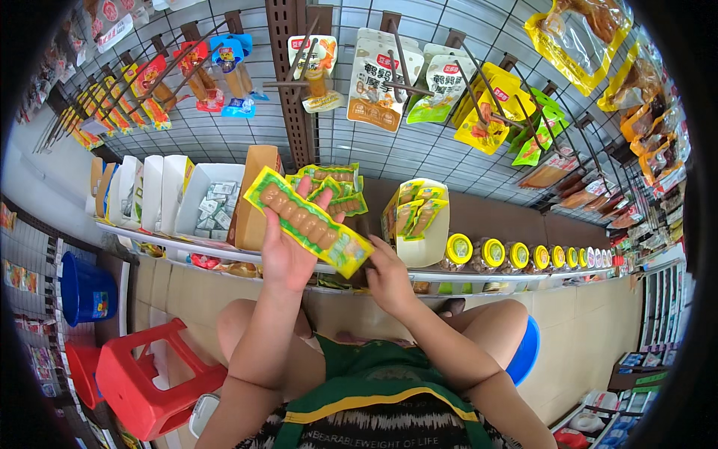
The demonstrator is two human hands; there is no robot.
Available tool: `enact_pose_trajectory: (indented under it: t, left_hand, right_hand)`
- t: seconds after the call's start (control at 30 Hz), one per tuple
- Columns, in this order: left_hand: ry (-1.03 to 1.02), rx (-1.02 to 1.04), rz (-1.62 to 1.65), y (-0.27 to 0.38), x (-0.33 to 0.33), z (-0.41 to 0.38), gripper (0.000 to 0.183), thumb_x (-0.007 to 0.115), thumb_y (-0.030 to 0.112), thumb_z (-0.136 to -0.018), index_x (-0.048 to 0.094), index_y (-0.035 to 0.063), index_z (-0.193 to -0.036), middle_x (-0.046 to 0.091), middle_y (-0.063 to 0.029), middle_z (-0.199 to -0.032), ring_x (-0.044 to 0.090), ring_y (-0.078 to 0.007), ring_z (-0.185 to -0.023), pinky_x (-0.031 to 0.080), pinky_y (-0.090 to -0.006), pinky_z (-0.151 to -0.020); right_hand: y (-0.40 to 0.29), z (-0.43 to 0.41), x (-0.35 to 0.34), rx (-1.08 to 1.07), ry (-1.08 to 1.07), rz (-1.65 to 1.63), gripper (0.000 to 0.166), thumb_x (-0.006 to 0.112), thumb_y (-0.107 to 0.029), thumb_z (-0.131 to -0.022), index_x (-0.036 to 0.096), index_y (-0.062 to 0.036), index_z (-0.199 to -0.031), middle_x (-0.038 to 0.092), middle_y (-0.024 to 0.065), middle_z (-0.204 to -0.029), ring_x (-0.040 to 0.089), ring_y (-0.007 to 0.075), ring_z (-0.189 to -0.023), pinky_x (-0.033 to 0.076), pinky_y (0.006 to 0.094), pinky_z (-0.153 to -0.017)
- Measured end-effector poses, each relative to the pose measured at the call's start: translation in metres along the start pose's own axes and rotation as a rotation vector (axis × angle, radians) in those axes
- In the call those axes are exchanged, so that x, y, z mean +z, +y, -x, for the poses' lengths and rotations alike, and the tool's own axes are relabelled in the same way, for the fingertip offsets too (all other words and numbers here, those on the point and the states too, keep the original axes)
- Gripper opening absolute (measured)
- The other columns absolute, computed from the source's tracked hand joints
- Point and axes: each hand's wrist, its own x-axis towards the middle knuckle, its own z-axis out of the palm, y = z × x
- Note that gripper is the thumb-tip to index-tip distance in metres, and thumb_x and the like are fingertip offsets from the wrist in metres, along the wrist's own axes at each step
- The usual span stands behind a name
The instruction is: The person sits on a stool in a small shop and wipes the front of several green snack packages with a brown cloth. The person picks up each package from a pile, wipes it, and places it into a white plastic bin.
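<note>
A long yellow-and-green vacuum pack of brown snack pieces [305,219] lies slantwise across my left hand [289,252], whose palm is turned up with fingers spread behind the pack. My right hand [390,275] pinches the pack's lower right end. Behind my left fingers, several similar packs [350,203] lie piled on the shelf. To the right stands an open white carton [420,247] with several small yellow-green packs [418,210] upright inside. An open brown cardboard box [255,196] stands left of my left hand.
White open boxes [193,196] line the shelf's left part; yellow-lidded jars [460,250] line its right. Hooks with hanging snack bags [384,78] jut out above. A red plastic stool [137,387] stands on the floor at left, and a blue tub [524,351] is at right.
</note>
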Motion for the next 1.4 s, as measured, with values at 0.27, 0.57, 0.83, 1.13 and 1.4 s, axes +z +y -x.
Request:
enact_pose_trajectory:
  t: [0.27,0.57,0.83,1.13,1.4]
  left_hand:
    - [0.189,-0.055,-0.015,-0.034,-0.015,0.004,0.047,0.035,0.047,-0.094,0.039,0.0145,-0.128,0.049,-0.0036,-0.121,0.048,-0.0228,-0.112,0.039,-0.0476,-0.095]
    - [0.074,0.042,-0.176,-0.045,-0.002,0.009,0.056,0.030,0.050,-0.095,0.024,0.0181,-0.140,0.036,-0.0038,-0.137,0.043,-0.0273,-0.120,0.037,-0.0472,-0.097]
    - [0.188,-0.124,-0.146,-0.034,-0.020,-0.007,0.050,0.031,0.044,-0.096,0.031,0.0143,-0.137,0.044,-0.0058,-0.132,0.048,-0.0261,-0.117,0.045,-0.0474,-0.091]
    - [0.334,-0.331,0.085,-0.062,0.029,0.022,0.059,0.022,0.054,-0.094,0.028,0.0158,-0.139,0.036,-0.0096,-0.140,0.040,-0.0285,-0.125,0.030,-0.0434,-0.105]
    - [-0.210,-0.330,-0.652,-0.072,-0.012,0.023,0.054,0.045,0.016,-0.096,0.018,0.0066,-0.142,0.033,-0.0054,-0.137,0.034,-0.0136,-0.125,0.030,-0.0299,-0.103]
  right_hand:
    - [-0.032,-0.004,0.002,0.261,0.004,-1.143,0.052,0.061,-0.014,-0.085,0.037,-0.0085,-0.132,0.042,0.0080,-0.133,0.041,0.0207,-0.122,0.034,0.0344,-0.101]
    - [-0.028,-0.012,-0.011,-0.558,0.218,0.459,0.031,0.061,-0.011,-0.063,0.061,-0.0121,-0.093,0.058,0.0058,-0.093,0.057,0.0217,-0.077,0.046,0.0316,-0.061]
    - [-0.030,0.015,-0.015,-0.420,-0.152,0.089,0.048,0.063,-0.002,-0.055,0.061,-0.0088,-0.102,0.056,0.0075,-0.105,0.053,0.0292,-0.096,0.047,0.0362,-0.077]
    - [-0.046,-0.027,-0.018,-0.299,-0.011,0.412,0.058,0.065,-0.015,-0.070,0.050,-0.0116,-0.126,0.041,0.0093,-0.136,0.031,0.0317,-0.130,0.020,0.0544,-0.105]
    - [-0.036,-0.062,-0.055,-0.206,0.054,0.271,0.029,0.067,-0.020,-0.074,0.059,-0.0100,-0.100,0.060,0.0111,-0.098,0.056,0.0302,-0.091,0.043,0.0405,-0.077]
